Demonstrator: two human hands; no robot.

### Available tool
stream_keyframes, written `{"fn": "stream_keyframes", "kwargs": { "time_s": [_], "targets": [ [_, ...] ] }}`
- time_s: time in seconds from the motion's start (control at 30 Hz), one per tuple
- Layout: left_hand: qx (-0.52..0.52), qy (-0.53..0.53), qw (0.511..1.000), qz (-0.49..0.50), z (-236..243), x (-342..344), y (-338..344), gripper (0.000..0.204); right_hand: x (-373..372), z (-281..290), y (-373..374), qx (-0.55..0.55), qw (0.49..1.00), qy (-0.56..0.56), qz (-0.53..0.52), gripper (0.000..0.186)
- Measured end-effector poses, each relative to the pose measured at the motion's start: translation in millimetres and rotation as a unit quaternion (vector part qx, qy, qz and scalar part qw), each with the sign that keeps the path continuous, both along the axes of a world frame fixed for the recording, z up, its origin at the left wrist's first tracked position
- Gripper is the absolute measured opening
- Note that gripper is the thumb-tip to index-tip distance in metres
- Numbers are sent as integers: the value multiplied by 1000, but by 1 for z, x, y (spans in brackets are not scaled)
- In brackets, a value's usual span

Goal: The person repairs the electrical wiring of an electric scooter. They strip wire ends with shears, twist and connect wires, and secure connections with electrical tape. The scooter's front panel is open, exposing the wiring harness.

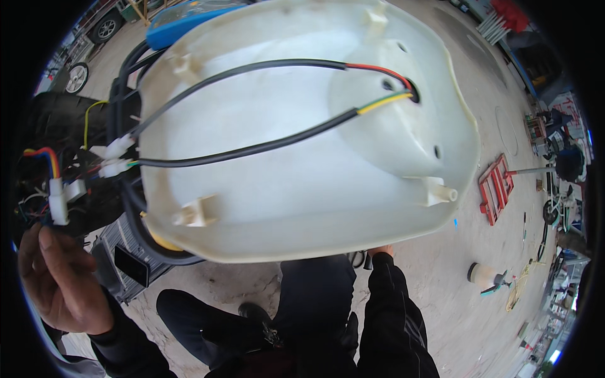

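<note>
A white plastic cover (271,208), its hollow inside facing me, fills the middle of the view. Two black-sheathed cables (252,149) cross it from a hole at its right to white plug connectors (115,167) at its left edge. My left hand (66,283) is at the far left, fingers curled and pressed together just below another white connector (58,201) with coloured wires; what they pinch is too small to make out. My right hand (381,249) is mostly hidden behind the cover's lower rim, its fingers out of sight. Black looped handles (358,259) show beside it.
Thick black cables (120,94) run along the cover's left side. A blue device (183,22) lies behind it. Below left is a dark case with a phone (132,266). On the concrete floor at right are a red metal frame (496,189) and a spray bottle (486,276).
</note>
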State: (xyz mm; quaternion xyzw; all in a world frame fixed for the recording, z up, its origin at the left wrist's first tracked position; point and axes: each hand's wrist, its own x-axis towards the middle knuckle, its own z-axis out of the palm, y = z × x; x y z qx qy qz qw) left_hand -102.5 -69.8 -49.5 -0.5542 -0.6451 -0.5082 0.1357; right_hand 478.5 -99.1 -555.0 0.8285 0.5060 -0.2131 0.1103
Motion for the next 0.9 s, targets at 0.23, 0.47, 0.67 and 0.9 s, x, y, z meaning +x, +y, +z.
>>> {"fn": "stream_keyframes", "kwargs": {
  "time_s": [0.23,0.47,0.67,0.9],
  "targets": [
    [48,-461,875,-142,4,-113,-50,23,-20,9,71,100,995,-12,-8,31],
    [85,-676,665,-308,10,-180,-88,25,-28,-45,96,162,986,-12,34,29],
    [98,-637,707,-291,21,-167,-63,35,-26,-37,79,379,901,212,-13,12],
    [-152,4,988,-22,8,-82,-30,40,-25,35,66,253,962,98,-6,20]
  ]
}}
